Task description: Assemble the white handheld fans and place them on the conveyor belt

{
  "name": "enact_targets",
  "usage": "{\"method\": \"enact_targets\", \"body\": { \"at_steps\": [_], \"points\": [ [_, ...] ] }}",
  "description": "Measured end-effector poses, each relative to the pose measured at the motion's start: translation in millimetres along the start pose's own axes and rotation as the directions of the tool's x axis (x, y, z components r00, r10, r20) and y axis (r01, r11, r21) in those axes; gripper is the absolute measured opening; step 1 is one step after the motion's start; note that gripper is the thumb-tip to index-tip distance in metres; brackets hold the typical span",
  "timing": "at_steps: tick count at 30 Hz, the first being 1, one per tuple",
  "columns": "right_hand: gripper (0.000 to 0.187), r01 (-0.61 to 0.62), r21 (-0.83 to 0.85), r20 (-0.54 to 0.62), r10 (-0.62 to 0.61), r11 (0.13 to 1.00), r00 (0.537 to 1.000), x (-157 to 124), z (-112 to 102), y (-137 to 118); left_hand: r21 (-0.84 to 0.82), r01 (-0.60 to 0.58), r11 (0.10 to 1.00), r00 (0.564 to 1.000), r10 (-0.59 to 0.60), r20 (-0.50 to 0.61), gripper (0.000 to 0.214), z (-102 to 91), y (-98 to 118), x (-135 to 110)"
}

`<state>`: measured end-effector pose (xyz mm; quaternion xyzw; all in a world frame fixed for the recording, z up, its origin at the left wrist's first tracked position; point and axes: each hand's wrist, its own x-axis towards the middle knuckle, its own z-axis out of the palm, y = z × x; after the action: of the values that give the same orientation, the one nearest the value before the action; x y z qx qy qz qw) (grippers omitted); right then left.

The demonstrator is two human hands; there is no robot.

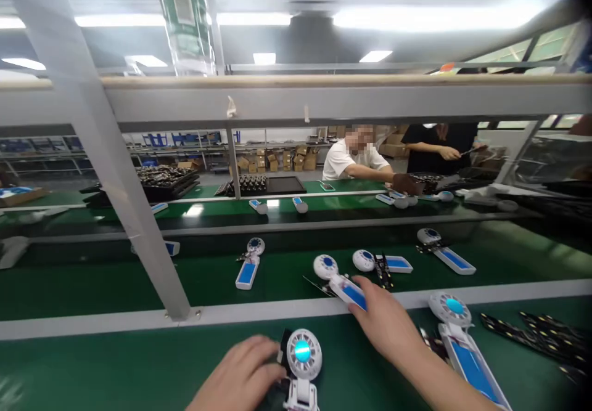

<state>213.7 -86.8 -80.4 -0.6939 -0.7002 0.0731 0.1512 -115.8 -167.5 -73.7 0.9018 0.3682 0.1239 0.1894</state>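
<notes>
My left hand (245, 371), fingers bent, pinches at a dark strip that looks like a circuit board, beside the round head of a white handheld fan (304, 354) with a shiny blue centre. That fan's lower end is cut off by the frame. Across the metal rail, my right hand (382, 315) grips the blue-faced handle of another handheld fan (345, 288), thumb and fingers on either side. Thin wires or a board edge stick out at its left. Right of my forearm lies a third fan (469, 349) with a blue handle.
Black circuit boards (539, 334) lie at the right. More fans, one with a board across it (383, 270), rest on the green belt (203, 281). A slanted metal post (124, 195) and the rail (222, 313) stand nearby. Two people work opposite; a bottle (187, 23) stands on the shelf.
</notes>
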Motion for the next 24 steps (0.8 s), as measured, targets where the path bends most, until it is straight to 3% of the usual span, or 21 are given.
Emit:
{"method": "enact_targets", "body": {
  "at_steps": [3,6,9,12,14,16,18,21,24],
  "points": [
    [0.045,-0.076,-0.010,-0.107,0.075,0.997,0.991,-62.6,0.4,45.3,0.021,-0.069,0.997,0.983,0.064,0.170,0.074,-14.9,-1.9,17.1],
    [0.045,-0.109,-0.063,-0.223,0.092,0.992,0.970,-107.0,5.3,73.5,0.055,-0.136,0.989,0.983,0.128,0.131,0.060,-13.9,-7.4,32.7],
    [0.045,-0.112,-0.130,-0.307,0.068,0.985,0.949,-131.9,6.2,74.4,0.094,-0.219,0.971,0.975,0.215,0.052,0.054,-4.2,-16.4,46.6],
    [0.044,-0.087,-0.123,-0.382,0.034,0.989,0.923,-142.7,3.1,49.3,0.113,-0.306,0.945,0.952,0.303,0.047,0.040,-1.4,-20.2,57.7],
    [0.038,-0.049,0.000,-0.317,0.046,0.999,0.947,-145.4,1.5,23.2,0.127,-0.342,0.931,0.940,0.338,0.048,0.028,-4.6,-16.5,60.3],
    [0.026,-0.042,0.196,-0.091,0.061,0.980,0.994,-145.2,0.5,-3.3,0.143,-0.332,0.932,0.943,0.330,0.040,0.024,-8.1,-9.1,58.5],
    [0.019,-0.092,0.339,0.096,0.063,0.936,0.993,-141.5,0.4,-24.7,0.138,-0.266,0.954,0.964,0.265,0.020,0.026,-8.1,-0.9,53.8],
    [0.020,-0.125,0.411,0.164,0.061,0.903,0.985,-130.7,3.1,-44.6,0.016,-0.043,0.999,0.995,0.045,-0.089,0.029,0.8,10.6,44.2],
    [0.025,-0.099,0.454,0.196,0.009,0.885,0.980,-119.0,8.7,-56.7,-0.197,0.205,0.959,0.966,-0.230,-0.115,0.029,14.2,23.9,36.1]
  ]
}}
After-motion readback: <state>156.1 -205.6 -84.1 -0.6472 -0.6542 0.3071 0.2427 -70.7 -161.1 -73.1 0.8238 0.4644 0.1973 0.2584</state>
